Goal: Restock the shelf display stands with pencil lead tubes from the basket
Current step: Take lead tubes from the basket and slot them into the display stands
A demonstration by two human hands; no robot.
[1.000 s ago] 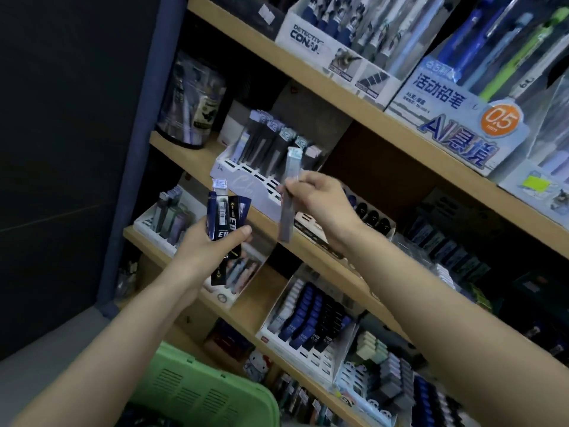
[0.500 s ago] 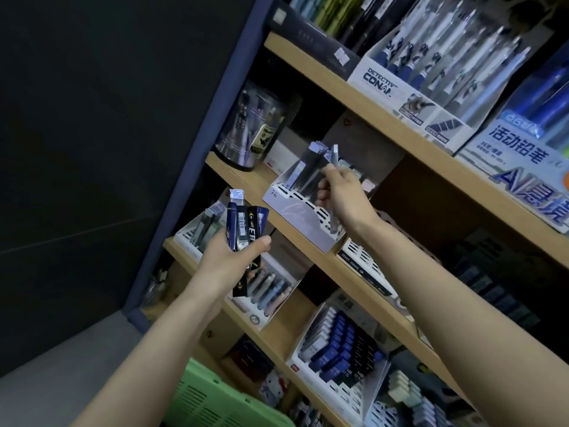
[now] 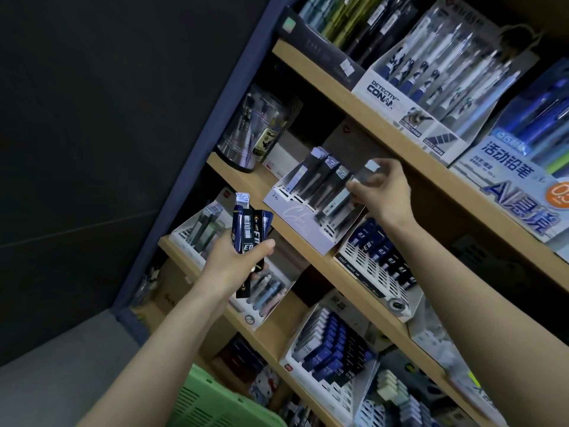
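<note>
Your right hand (image 3: 385, 192) is up at the white display stand (image 3: 295, 217) on the middle shelf (image 3: 243, 177). Its fingers (image 3: 357, 188) are curled and pinch a single lead tube (image 3: 371, 165). The tube is blurred, but its pale cap shows above your fingertips, and its body slants down towards the right end of the stand. There it sits just beside the tubes already standing in the stand's slots. Whether its lower end has entered a slot, you cannot tell.

Your left hand (image 3: 234, 263) is lower and to the left, in front of the shelf below. It grips a bundle of dark blue tubes (image 3: 251, 229), with the thumb (image 3: 264, 244) pressed across the front. The tubes fan out upright above your fist, and one pale cap is the highest.

The green basket (image 3: 215, 402) sits at the bottom edge of the view, under your left forearm and well apart from both hands.
</note>
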